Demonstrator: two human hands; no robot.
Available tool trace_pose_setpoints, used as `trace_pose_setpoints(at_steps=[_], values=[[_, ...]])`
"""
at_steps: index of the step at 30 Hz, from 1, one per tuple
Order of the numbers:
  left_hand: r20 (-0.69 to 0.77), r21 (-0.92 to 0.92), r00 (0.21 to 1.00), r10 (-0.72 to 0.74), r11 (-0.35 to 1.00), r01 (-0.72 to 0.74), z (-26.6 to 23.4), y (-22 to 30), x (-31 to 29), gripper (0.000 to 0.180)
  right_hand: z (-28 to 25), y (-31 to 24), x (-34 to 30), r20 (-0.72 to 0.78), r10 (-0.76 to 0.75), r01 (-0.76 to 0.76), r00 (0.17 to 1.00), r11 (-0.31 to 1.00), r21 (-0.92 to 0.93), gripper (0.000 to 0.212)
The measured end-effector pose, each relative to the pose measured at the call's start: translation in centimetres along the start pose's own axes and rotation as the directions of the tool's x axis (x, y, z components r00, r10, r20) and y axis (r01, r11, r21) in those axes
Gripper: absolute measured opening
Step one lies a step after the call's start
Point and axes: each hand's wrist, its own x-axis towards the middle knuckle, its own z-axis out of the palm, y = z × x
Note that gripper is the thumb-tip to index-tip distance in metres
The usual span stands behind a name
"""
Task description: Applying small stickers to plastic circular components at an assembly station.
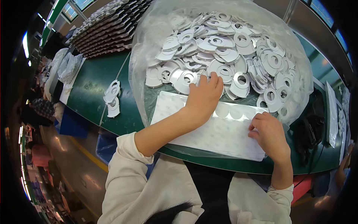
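Note:
A large heap of silvery-white flat plastic parts [270, 61], each rounded with a hole through it, fills a clear plastic bag [298, 41]. My left hand [204, 98] reaches over the heap's near edge with its fingers apart, their tips on or just above the parts there. Below it lies a stack of white sheets [209, 130] with rows of round shapes, partly covered by my left wrist. Over the stack's right end, my right hand [269, 133] has its thumb and fingers curled close together. Whether something thin is between those fingertips is too small to see.
Two or three similar parts [112, 98] lie apart on the green table [87, 84] at the left. Stacked dark trays [108, 31] stand at the back left. A black bag-like thing [311, 128] is at the right, and a blue bin [106, 143] sits below the table edge.

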Motion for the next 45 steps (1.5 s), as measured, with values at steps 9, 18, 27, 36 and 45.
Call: trace_pose_setpoints(at_steps=[9, 18, 27, 36, 45], values=[[-0.014, 0.2, 0.998, -0.057, 0.978, 0.059, 1.6, 0.4, 0.7, 0.046, -0.3, 1.2, 0.3, -0.04, 0.044, -0.038, 0.998, 0.991, 0.128, 0.032], [-0.113, -0.306, 0.991, -0.073, 0.951, 0.035, -1.4, -0.9, 1.6, 0.057, -0.4, 1.3, 0.6, 0.001, 0.06, -0.059, 0.998, 0.981, 0.185, 0.028], [0.495, -0.379, 0.785, 0.374, -0.72, 0.581, -2.1, 3.3, 2.0, 0.05, 0.2, 0.7, -0.2, -0.061, 0.007, -0.006, 0.998, 1.0, 0.015, 0.016], [0.575, -0.173, 0.723, 0.383, -0.807, 0.565, 0.8, 4.3, 1.6, 0.063, -4.6, 2.9, -0.8, 0.053, -0.234, 0.18, 0.971, 0.858, 0.481, 0.013], [0.474, -0.158, 0.768, 0.43, -0.817, 0.555, 0.9, 4.6, 1.1, 0.058, -1.5, 3.4, 1.8, -0.251, 0.216, 0.141, 0.943, 0.426, 0.894, 0.013]])
